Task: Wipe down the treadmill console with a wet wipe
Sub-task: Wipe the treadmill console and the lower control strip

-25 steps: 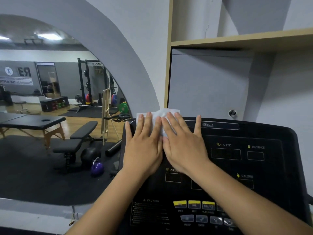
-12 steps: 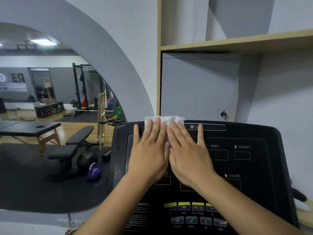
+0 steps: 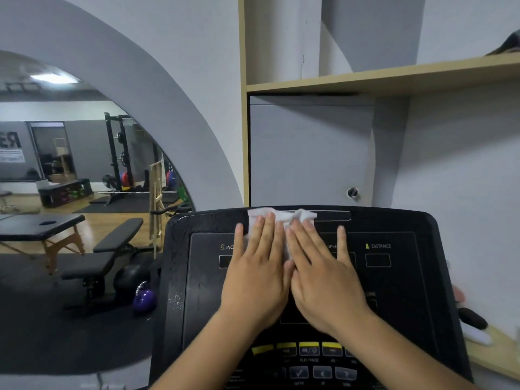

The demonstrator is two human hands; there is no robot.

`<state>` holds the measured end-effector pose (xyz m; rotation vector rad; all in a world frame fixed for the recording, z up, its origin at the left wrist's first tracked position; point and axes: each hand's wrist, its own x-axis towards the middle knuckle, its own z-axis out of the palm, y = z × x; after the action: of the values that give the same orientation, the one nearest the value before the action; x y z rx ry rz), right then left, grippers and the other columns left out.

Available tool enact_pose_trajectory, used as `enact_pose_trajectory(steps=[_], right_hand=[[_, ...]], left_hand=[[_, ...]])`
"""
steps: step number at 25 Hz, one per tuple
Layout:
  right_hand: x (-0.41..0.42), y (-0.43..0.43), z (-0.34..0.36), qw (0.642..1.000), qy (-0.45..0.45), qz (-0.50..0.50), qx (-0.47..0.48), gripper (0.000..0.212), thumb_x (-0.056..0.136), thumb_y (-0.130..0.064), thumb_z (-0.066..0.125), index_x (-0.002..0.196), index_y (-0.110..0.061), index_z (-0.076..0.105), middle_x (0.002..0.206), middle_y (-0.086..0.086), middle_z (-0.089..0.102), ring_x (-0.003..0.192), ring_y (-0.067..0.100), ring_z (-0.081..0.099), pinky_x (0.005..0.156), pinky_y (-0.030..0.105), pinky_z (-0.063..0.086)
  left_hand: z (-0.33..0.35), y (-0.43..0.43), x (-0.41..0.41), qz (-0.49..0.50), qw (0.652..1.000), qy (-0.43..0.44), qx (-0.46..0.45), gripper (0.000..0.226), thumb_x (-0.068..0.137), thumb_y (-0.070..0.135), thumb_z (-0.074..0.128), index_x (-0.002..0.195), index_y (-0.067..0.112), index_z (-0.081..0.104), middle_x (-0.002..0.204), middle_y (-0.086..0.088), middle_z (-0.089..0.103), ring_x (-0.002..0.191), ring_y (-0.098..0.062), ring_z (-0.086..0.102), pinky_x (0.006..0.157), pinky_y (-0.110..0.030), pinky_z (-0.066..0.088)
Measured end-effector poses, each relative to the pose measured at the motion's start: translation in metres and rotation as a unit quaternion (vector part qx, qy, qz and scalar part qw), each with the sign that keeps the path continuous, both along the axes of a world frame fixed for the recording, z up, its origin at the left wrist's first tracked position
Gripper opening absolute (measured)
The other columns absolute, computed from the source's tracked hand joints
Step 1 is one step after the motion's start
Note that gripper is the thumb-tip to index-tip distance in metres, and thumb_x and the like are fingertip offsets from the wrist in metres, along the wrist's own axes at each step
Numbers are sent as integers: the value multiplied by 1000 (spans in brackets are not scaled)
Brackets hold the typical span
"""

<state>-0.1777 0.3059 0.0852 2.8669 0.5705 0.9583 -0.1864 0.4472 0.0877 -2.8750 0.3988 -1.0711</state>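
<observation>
Neither hand has a closed grip: the left hand (image 3: 257,273) and right hand (image 3: 323,277) lie flat, fingers spread, side by side and touching, pressing the white wet wipe (image 3: 281,216) onto the black treadmill console (image 3: 405,291). The wipe sits bunched under the fingertips near the middle of the console's far edge. Yellow buttons (image 3: 309,349) line the near edge, below the wrists.

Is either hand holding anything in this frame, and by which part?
No closed grip. The left hand and right hand lie flat, side by side, pressing the wet wipe against the console; only its top edge shows.
</observation>
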Motion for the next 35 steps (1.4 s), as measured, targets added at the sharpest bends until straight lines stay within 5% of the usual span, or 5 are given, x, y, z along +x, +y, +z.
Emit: enact_pose_trajectory(steps=[7, 12, 18, 22, 35], right_hand=[[19, -10, 31, 999, -10, -31, -4, 60, 94, -35, -3, 151, -18, -7, 160, -1, -10, 145, 15, -18, 111, 63, -8], [-6, -29, -3, 999, 18, -26, -15, 59, 95, -37, 10, 151, -16, 12, 160, 2, 12, 147, 16, 0, 111, 67, 2], [14, -37, 28, 999, 6, -51, 5, 59, 95, -36, -1, 150, -19, -10, 160, -2, -12, 145, 14, -19, 112, 64, -5], [-3, -51, -3, 998, 22, -51, -5, 61, 93, -38, -1, 151, -19, -3, 161, -1, -1, 146, 13, -12, 112, 64, -5], [12, -89, 14, 995, 2, -93, 20, 65, 90, -35, 2, 152, -18, 9, 161, -3, 7, 147, 11, -4, 111, 67, 0]], left_hand=[[31, -17, 23, -11, 1000, -13, -13, 57, 100, 40, 2, 149, 14, -11, 161, -9, -8, 147, -22, -15, 116, -48, -17], [-5, -26, 0, -18, 1000, -9, 22, 59, 100, 40, 10, 150, 10, 8, 160, -14, 11, 148, -28, 3, 118, -55, -1], [29, -43, 23, -24, 1000, -15, -2, 57, 101, 39, 7, 150, 13, -8, 162, -11, -5, 148, -22, -12, 116, -50, -17], [4, -46, 6, -38, 999, -20, 27, 59, 100, 43, 10, 150, 11, 8, 160, -13, 11, 149, -25, 3, 117, -53, -8], [25, -93, 23, -69, 997, -21, 24, 57, 103, 38, 9, 152, 11, 1, 161, -14, 1, 149, -26, -4, 114, -50, -19]])
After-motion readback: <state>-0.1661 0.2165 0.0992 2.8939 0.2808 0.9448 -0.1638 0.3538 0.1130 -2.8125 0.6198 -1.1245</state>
